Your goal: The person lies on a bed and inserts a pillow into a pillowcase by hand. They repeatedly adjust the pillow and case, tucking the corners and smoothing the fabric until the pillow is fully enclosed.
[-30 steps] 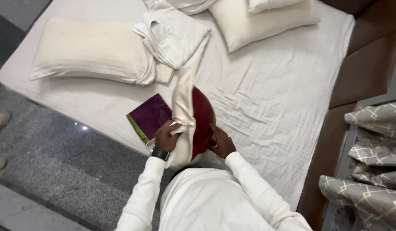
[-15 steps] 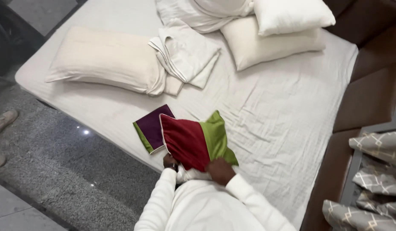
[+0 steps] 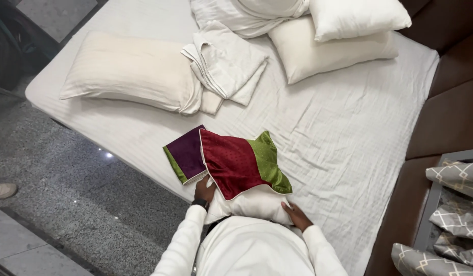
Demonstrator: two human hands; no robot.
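A white pillow [image 3: 249,204] lies at the bed's [image 3: 349,138] near edge, half inside a red and green cover [image 3: 241,163]. The left hand [image 3: 204,190] and right hand [image 3: 296,214] clasp its two sides. White sheet lies open to the right; a folded purple cover [image 3: 188,153] touches it on the left, and more pillows [image 3: 129,71] sit beyond.

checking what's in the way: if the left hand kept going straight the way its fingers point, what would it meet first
The left hand points up the bed from the cushion edge; it looks to meet the folded purple cover first, though depth is unclear.
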